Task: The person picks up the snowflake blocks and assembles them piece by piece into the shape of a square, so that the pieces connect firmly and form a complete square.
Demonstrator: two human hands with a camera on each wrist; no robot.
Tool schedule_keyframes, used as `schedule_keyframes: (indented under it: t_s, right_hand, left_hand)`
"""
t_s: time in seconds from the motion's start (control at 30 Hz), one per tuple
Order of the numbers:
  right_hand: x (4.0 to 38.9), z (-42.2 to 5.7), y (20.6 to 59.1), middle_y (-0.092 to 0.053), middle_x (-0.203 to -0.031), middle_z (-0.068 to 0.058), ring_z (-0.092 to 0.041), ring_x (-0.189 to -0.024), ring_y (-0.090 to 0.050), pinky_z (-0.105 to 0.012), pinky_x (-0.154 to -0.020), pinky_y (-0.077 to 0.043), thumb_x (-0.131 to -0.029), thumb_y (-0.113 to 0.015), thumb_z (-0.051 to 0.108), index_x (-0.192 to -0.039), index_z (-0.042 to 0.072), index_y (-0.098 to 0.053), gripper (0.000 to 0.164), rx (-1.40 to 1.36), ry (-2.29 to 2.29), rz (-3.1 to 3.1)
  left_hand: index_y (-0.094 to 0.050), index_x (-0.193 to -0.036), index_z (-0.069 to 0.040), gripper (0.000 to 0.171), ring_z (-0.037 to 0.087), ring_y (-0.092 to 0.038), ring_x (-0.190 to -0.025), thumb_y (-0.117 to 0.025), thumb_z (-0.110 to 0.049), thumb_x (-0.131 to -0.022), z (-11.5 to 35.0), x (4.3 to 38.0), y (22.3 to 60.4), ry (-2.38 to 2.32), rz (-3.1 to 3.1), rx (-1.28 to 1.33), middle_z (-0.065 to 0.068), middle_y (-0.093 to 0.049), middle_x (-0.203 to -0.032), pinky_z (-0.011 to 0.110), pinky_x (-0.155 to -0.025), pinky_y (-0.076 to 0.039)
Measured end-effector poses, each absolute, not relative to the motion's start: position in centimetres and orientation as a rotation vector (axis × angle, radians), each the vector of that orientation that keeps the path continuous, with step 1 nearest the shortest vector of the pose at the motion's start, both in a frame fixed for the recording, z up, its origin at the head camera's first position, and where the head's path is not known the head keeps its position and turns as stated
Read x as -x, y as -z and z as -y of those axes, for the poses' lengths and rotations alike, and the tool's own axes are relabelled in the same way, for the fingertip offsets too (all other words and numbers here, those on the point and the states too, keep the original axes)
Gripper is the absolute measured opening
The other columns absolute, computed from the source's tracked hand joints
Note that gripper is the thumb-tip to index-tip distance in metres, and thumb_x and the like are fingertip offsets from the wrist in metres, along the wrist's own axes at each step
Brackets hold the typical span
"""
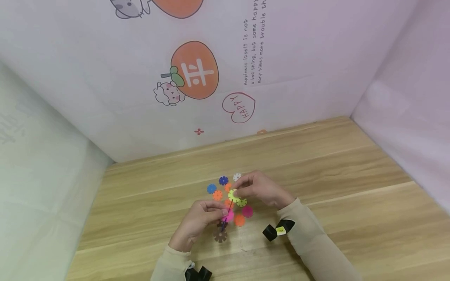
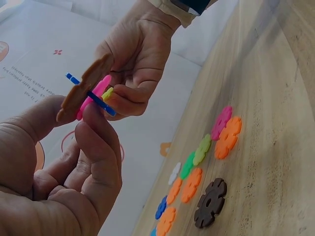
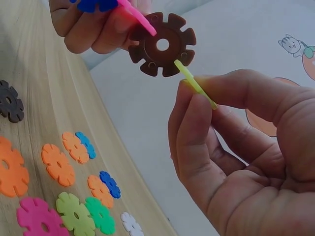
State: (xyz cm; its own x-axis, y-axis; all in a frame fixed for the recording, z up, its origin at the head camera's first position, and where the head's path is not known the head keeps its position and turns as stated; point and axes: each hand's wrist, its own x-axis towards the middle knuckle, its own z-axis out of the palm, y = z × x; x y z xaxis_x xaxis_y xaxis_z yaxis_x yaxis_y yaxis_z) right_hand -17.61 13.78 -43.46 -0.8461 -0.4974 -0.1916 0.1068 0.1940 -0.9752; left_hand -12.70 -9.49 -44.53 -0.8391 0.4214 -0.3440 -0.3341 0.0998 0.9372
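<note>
Between thumb and fingers, my left hand (image 1: 197, 220) grips a small build of slotted plastic snowflake discs. The build has a brown disc (image 3: 175, 42), a pink disc (image 3: 140, 18) and a blue disc (image 3: 96, 4), set at angles to one another. My right hand (image 1: 261, 189) pinches a yellow disc (image 3: 195, 84) by its edge. In the right wrist view, the yellow disc's far edge meets the rim of the brown disc. Both hands are raised over the loose discs, close together.
Loose discs lie on the wooden table (image 1: 158, 187): several orange discs (image 1: 240, 220), blue ones (image 1: 211, 189), a magenta disc (image 1: 247, 211), a yellow-green disc (image 2: 202, 149), a green disc (image 2: 188, 165), a white disc (image 1: 237, 177) and a dark brown disc (image 1: 220, 235). Printed cloth walls (image 1: 299, 47) surround the table.
</note>
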Motion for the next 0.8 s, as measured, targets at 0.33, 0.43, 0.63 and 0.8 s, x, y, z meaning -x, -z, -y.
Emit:
schedule_keyframes:
  t_s: [0.33, 0.43, 0.63, 0.8]
  right_hand:
    - [17.59, -13.84, 43.51, -0.072, -0.096, -0.006, -0.019, -0.088, -0.068, -0.041, -0.088, -0.057, -0.085, -0.074, 0.01, -0.103, 0.002, -0.072, 0.02, 0.344, 1.657, -1.984]
    - [17.65, -13.66, 43.63, -0.072, -0.097, -0.007, -0.02, -0.088, -0.068, -0.043, -0.087, -0.057, -0.084, -0.075, 0.012, -0.101, 0.004, -0.073, 0.019, 0.343, 1.634, -1.979]
    - [17.65, -13.39, 43.72, -0.071, -0.095, -0.007, -0.02, -0.085, -0.066, -0.047, -0.087, -0.056, -0.084, -0.075, 0.011, -0.1, 0.004, -0.073, 0.017, 0.36, 1.621, -1.967]
    - [17.53, -13.52, 43.68, -0.072, -0.097, -0.005, -0.019, -0.089, -0.068, -0.046, -0.09, -0.056, -0.086, -0.073, 0.009, -0.102, 0.004, -0.073, 0.017, 0.365, 1.639, -1.938]
  left_hand:
    - [-0.069, -0.104, 0.008, 0.024, 0.011, -0.068, -0.081, -0.072, -0.01, -0.088, 9.31, 12.63, 44.55, -1.78, -1.857, -0.102, -0.001, -0.074, -0.086, 0.033, -0.083, -0.058]
    - [-0.069, -0.103, 0.008, 0.024, 0.011, -0.068, -0.081, -0.072, -0.01, -0.088, 9.26, 12.59, 44.55, -1.768, -1.874, -0.106, 0.0, -0.075, -0.087, 0.033, -0.082, -0.057]
    - [-0.07, -0.102, 0.008, 0.021, 0.011, -0.068, -0.081, -0.071, -0.008, -0.088, 9.28, 12.68, 44.78, -1.759, -1.877, -0.098, 0.0, -0.074, -0.086, 0.032, -0.081, -0.057]
    - [-0.069, -0.103, 0.006, 0.022, 0.011, -0.067, -0.083, -0.071, -0.01, -0.088, 9.23, 12.8, 44.94, -1.737, -1.856, -0.117, -0.002, -0.073, -0.087, 0.028, -0.081, -0.056]
